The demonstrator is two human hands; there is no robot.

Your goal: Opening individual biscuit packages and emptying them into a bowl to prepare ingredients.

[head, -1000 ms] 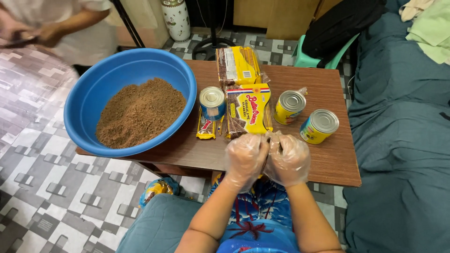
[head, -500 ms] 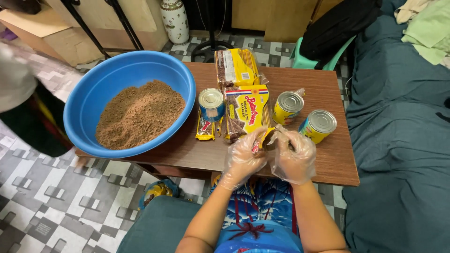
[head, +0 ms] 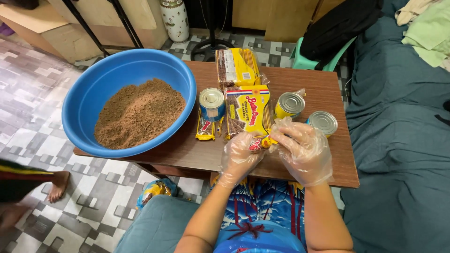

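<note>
Both gloved hands lowered slightly toward bench (head: 187, 150) edge; left hand (head: 239, 157) and right hand (head: 302, 150) each pinch small cracker packet (head: 260, 143) between fingertips, wrists bent inward

On the worktop (head: 323, 98) the basin (head: 89, 98) sits at the left, overhanging the edge, with a heap of crumbs (head: 138, 112) in it. Just right of the basin stands a can (head: 212, 104), a small wrapper (head: 205, 129) lying in front of it. Right again lie two biscuit packs — the far pack (head: 236, 68) behind the near pack (head: 247, 110). Further right stand two more cans, the second can (head: 289, 104) behind and left of the third can (head: 322, 122). At the near edge, the left hand (head: 239, 157) and right hand (head: 302, 147) meet on a small packet (head: 259, 143), in front of the near pack.
</note>
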